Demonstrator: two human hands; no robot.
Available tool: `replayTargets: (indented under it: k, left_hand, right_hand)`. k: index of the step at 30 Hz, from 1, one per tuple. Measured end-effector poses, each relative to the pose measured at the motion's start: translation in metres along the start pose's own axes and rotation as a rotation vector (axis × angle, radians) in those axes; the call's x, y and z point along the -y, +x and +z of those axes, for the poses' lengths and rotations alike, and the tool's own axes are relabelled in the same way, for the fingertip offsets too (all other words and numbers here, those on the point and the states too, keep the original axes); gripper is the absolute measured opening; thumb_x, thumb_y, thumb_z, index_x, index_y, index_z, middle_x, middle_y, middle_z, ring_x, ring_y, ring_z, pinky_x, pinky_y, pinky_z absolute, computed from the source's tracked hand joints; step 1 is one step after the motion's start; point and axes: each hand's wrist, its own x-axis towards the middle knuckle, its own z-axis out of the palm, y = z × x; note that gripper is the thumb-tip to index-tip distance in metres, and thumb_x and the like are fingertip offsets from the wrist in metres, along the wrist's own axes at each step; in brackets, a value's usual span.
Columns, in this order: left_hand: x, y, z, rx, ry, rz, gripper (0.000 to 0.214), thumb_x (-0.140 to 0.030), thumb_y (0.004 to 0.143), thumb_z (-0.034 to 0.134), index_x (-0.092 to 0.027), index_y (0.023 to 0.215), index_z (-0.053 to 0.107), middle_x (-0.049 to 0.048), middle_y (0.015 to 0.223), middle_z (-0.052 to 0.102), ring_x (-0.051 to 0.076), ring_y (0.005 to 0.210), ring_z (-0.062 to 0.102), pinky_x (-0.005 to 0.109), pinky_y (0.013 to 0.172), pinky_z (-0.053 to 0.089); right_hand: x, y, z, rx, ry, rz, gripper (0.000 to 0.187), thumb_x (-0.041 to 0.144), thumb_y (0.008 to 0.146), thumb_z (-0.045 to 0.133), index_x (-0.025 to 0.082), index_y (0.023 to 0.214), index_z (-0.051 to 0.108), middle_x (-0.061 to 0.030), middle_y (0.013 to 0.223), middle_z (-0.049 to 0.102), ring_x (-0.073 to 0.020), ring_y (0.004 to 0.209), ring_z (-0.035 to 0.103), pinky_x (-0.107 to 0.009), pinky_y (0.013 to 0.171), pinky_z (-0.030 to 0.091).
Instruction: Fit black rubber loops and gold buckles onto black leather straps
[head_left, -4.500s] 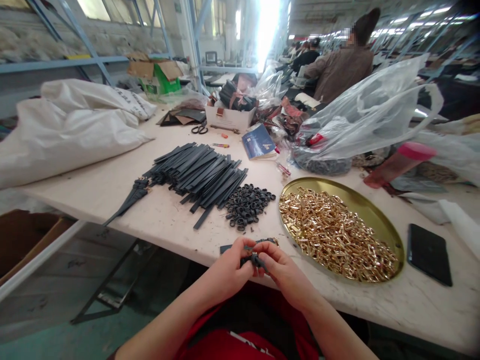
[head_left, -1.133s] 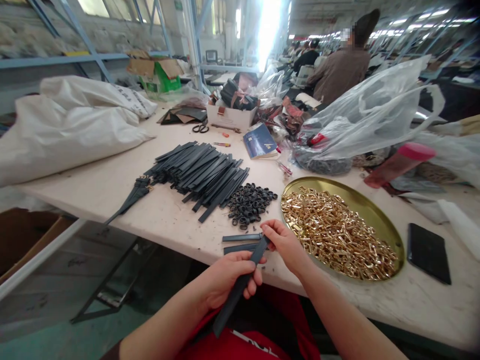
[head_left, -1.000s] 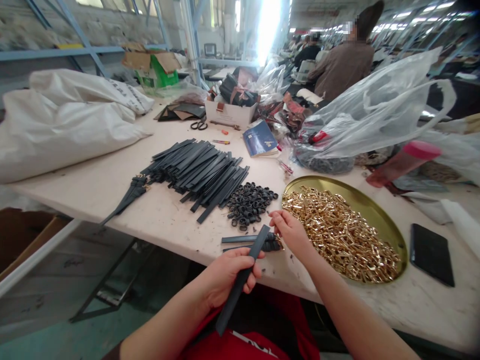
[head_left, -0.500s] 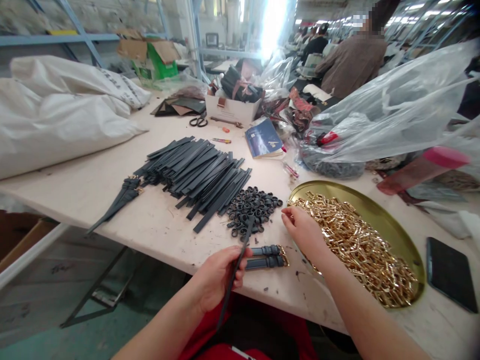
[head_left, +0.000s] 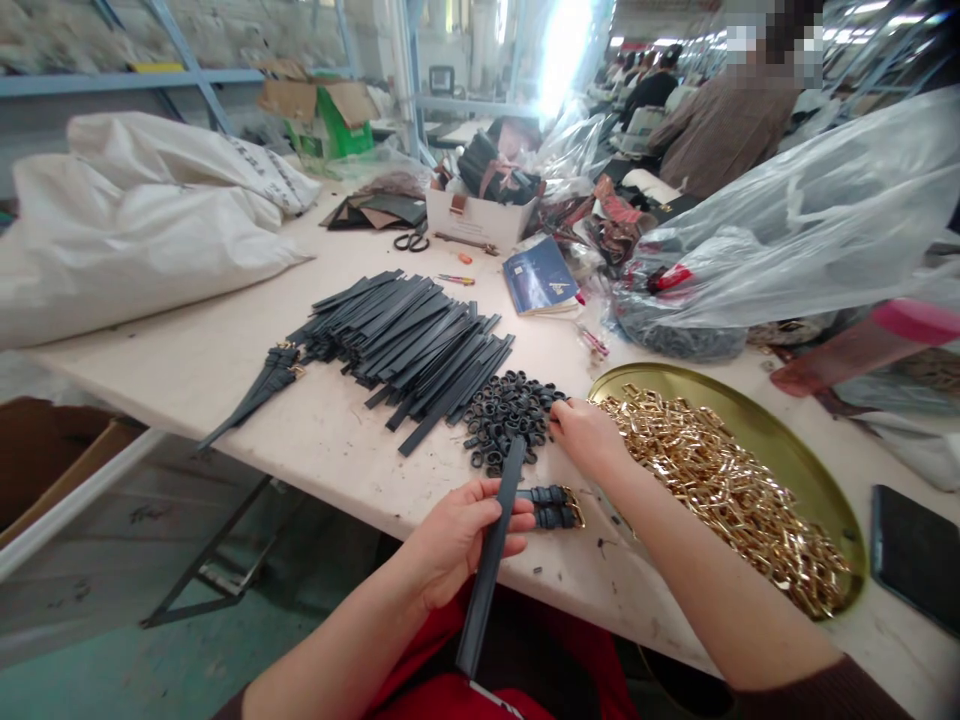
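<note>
In the head view, my left hand (head_left: 469, 535) grips a narrow dark strap (head_left: 491, 570) between thumb and fingers, its flat face turned up. Below that hand's fingertips, two finished-looking straps with gold buckles (head_left: 576, 508) lie side by side. My right hand (head_left: 589, 435) has its fingers curled together at the right edge of a heap of small dark strap loops (head_left: 499, 410). Whatever those fingertips pinch is hidden. Close to the right wrist, an oval gold tray (head_left: 780, 440) carries a mound of gold buckles (head_left: 720, 480).
A stack of dark strips (head_left: 405, 340) lies left of the loops, with a bundle of buckled straps (head_left: 262, 385) beside it. Farther back are scissors (head_left: 412, 240), a blue booklet (head_left: 541, 275) and a white box (head_left: 472, 222). A phone (head_left: 915, 555) lies right of the tray.
My right hand has moved left from beside the tray to the loop heap. The strap in my left hand has turned from edge-on to flat side up. The camera view has shifted slightly.
</note>
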Motion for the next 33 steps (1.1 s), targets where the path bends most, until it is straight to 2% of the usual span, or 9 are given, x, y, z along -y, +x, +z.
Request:
replayTargets:
  k: [5,7,10,15,18,21,24,29,33]
  left_hand:
    - [0.006,-0.012,0.002,0.024,-0.010,0.012,0.022,-0.011,0.074,0.055,-0.013,0.095,0.053,0.0097,0.094,0.063,0.013,0.078,0.063,0.021,0.062,0.053]
    - [0.007,-0.016,0.002,0.049,-0.023,0.030,0.021,-0.008,0.074,0.054,-0.012,0.095,0.053,0.0084,0.091,0.063,0.013,0.075,0.063,0.021,0.062,0.053]
    - [-0.002,-0.019,0.003,0.067,-0.090,0.143,0.023,-0.003,0.074,0.051,-0.013,0.094,0.053,0.0045,0.083,0.061,0.011,0.071,0.062,0.022,0.065,0.053]
    - [-0.036,-0.022,0.013,-0.082,-0.303,0.562,0.023,0.001,0.074,0.043,-0.016,0.089,0.047,0.0012,0.082,0.059,0.012,0.081,0.063,0.028,0.080,0.050]
    - [-0.044,-0.021,0.022,-0.169,-0.331,0.784,0.021,-0.002,0.076,0.041,-0.019,0.089,0.043,0.0006,0.086,0.059,0.013,0.089,0.062,0.031,0.087,0.047]
    - [-0.033,-0.016,0.027,-0.213,-0.273,0.872,0.020,-0.008,0.078,0.042,-0.021,0.093,0.040,0.0003,0.092,0.059,0.013,0.093,0.060,0.031,0.088,0.045]
    - [-0.014,-0.011,0.025,-0.221,-0.060,0.826,0.016,-0.016,0.079,0.046,-0.021,0.094,0.042,0.0009,0.092,0.060,0.012,0.091,0.059,0.028,0.083,0.046]
    - [0.005,-0.009,0.013,-0.219,0.335,0.642,0.017,-0.025,0.072,0.058,-0.017,0.085,0.050,-0.0027,0.068,0.055,0.011,0.061,0.056,0.022,0.062,0.045]
    - [0.014,-0.012,0.007,-0.291,0.536,0.701,0.010,-0.025,0.073,0.056,-0.019,0.079,0.049,-0.0030,0.065,0.055,0.011,0.061,0.055,0.022,0.062,0.043]
  right_hand:
    - [0.003,-0.024,-0.011,-0.094,0.187,0.046,0.026,0.015,0.076,0.046,0.014,0.100,0.057,-0.0106,0.092,0.061,-0.0205,0.082,0.056,-0.033,0.073,0.042]
    - [0.012,-0.045,-0.019,-0.041,0.508,0.121,0.029,0.020,0.078,0.046,0.016,0.104,0.056,-0.0073,0.090,0.061,-0.0179,0.077,0.057,-0.033,0.072,0.045]
    - [0.033,-0.078,-0.029,0.130,1.232,0.319,0.028,0.031,0.077,0.053,0.021,0.102,0.057,-0.0025,0.088,0.061,-0.0153,0.074,0.059,-0.034,0.075,0.047]
    - [0.071,-0.113,-0.032,0.138,1.877,0.506,0.027,0.029,0.065,0.071,0.022,0.089,0.060,0.0002,0.085,0.063,-0.0128,0.076,0.061,-0.032,0.080,0.047]
    - [0.088,-0.120,-0.029,0.112,1.988,0.569,0.027,0.026,0.063,0.073,0.021,0.087,0.061,-0.0002,0.084,0.064,-0.0121,0.071,0.062,-0.030,0.075,0.050]
    - [0.097,-0.123,-0.027,0.077,2.038,0.592,0.025,0.025,0.065,0.072,0.021,0.087,0.061,0.0003,0.084,0.063,-0.0106,0.069,0.062,-0.027,0.072,0.052]
    - [0.096,-0.122,-0.026,0.032,2.046,0.617,0.023,0.024,0.066,0.071,0.022,0.087,0.061,0.0005,0.085,0.062,-0.0101,0.069,0.062,-0.025,0.070,0.053]
    - [0.086,-0.121,-0.024,-0.014,1.974,0.628,0.022,0.024,0.066,0.070,0.021,0.086,0.062,-0.0001,0.086,0.062,-0.0109,0.069,0.062,-0.027,0.070,0.053]
    - [0.084,-0.122,-0.017,-0.089,1.878,0.595,0.023,0.028,0.067,0.070,0.022,0.088,0.062,0.0007,0.085,0.062,-0.0104,0.069,0.059,-0.027,0.071,0.050]
